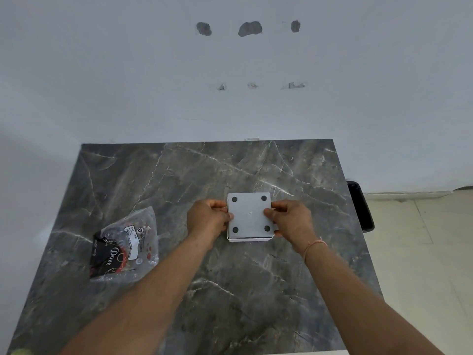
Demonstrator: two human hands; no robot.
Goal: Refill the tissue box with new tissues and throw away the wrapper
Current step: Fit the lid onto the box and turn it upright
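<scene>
- Grey marble table, wall behind. White square box lies base-up near the table's middle, four dark round feet showing at the corners.
- Left hand pinches the box's left edge, thumb on the base panel, fingers curled on the side. Right hand does the same on the right edge. Both closed on the box.
- A thin white rim shows below the grey base along the near edge; the base panel looks seated or nearly so. Cannot tell if it is fully latched.
- Wrapper, clear plastic with black-and-red print, lies flat on the table, well to the left of the box, untouched. Looks empty, so tissues are likely inside the box already.
- Step in hand, as judged: pressing the base home or getting ready to turn the box over.
- To do it well: press evenly on both sides, check the seam is flush all round, then flip it.
- Dark bin sits off the table's right edge; the wrapper likely goes there.
</scene>
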